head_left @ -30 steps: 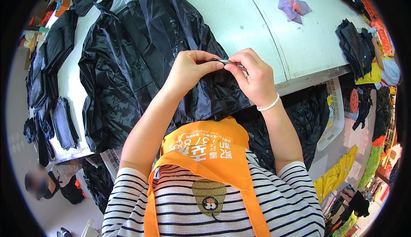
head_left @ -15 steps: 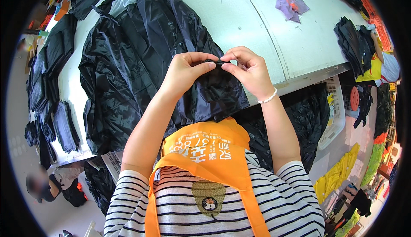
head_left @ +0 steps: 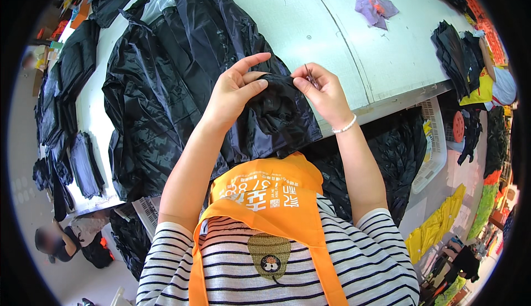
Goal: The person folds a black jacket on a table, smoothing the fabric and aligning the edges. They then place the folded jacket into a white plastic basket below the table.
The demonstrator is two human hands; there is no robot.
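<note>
Your left hand (head_left: 235, 93) pinched a bunched fold of the black jacket (head_left: 166, 84) between thumb and forefinger, raised just above the near edge of the white table (head_left: 310, 29). Your right hand (head_left: 323, 93) gripped the same fold from the other side and also held a thin metal tool (head_left: 308, 75), apparently a thread snip, though it was too small to confirm. Both hands were close together and clamped on the fabric. The rest of the garment lay spread on the table, beside other dark garments (head_left: 66, 84) at your left. Advice: you should have kept the fold taut between both pinches, worked the tool tip away from your left fingertips, and held the seam where you could see it, not buried in the bunch.
</note>
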